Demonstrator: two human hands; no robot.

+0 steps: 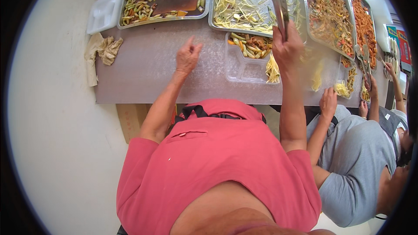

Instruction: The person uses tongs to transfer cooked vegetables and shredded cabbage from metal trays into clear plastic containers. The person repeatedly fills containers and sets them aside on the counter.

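My right hand grips metal tongs, which reach over a metal tray of pale shredded vegetable. Below the tongs lies a clear plastic compartment tray. Its upper compartment holds cut green vegetable with brown pieces, and some pale shreds sit at its right side, partly behind my wrist. My left hand hovers above the bare table to the left, fingers apart and holding nothing. More pale shreds show, blurred, to the right of my forearm.
A metal tray of browned vegetable pieces stands at the back left. Beside it are a white plastic box and a crumpled cloth. Two more food trays stand at the right. A co-worker in grey works close by with another compartment tray.
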